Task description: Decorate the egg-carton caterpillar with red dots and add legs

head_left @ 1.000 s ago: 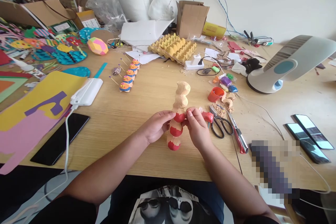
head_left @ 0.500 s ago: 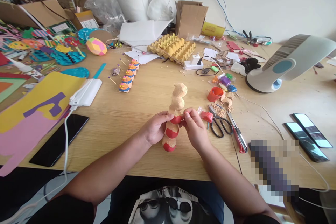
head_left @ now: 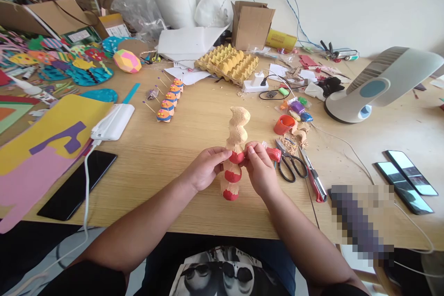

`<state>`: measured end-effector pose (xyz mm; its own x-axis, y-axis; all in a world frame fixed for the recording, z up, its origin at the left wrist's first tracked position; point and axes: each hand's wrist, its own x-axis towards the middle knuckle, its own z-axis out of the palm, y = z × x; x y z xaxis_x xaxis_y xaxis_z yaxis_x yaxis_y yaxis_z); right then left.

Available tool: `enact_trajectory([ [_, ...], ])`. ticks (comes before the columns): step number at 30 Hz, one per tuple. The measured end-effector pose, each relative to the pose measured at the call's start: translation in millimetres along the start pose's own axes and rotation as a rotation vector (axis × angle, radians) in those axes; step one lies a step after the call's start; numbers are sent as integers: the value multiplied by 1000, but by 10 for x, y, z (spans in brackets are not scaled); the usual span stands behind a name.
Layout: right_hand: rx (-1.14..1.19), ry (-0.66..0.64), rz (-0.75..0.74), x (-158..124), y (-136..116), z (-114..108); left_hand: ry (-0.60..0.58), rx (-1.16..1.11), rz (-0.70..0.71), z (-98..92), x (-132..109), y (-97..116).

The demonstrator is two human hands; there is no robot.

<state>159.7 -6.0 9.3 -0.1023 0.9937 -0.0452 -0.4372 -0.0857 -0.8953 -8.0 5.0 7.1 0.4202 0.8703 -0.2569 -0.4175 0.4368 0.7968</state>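
A tan strip of egg-carton cups (head_left: 237,126) lies along the wooden table (head_left: 194,129), pointing away from me. Its three nearest cups carry red clay. My left hand (head_left: 205,168) pinches the strip's left side at the third cup. My right hand (head_left: 258,169) pinches the right side of the same cup, fingers pressed on the red clay (head_left: 236,157). A small bag of red clay (head_left: 274,153) lies just right of my right hand.
Black scissors (head_left: 291,163) and a red utility knife (head_left: 315,180) lie right of my hands, an orange cup (head_left: 284,125) beyond. A painted cup caterpillar (head_left: 169,101), yellow egg tray (head_left: 228,62), fan (head_left: 378,85), phones (head_left: 405,185) and coloured paper (head_left: 45,143) surround.
The carton strip swung slightly left and then back upright. Both hands stayed pinched on the third cup, working the red clay.
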Motion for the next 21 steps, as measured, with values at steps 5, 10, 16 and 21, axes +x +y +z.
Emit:
enact_trajectory([
  [5,79,1,46,19,-10,9,38,1,20,24,-6,7],
  [10,196,8,126,29,-51,36,69,13,40,53,-24,20],
  [16,269,11,182,29,-67,29,0,-24,17,33,-28,16],
  [21,265,32,189,30,-60,29,-32,40,-15,29,-28,16],
])
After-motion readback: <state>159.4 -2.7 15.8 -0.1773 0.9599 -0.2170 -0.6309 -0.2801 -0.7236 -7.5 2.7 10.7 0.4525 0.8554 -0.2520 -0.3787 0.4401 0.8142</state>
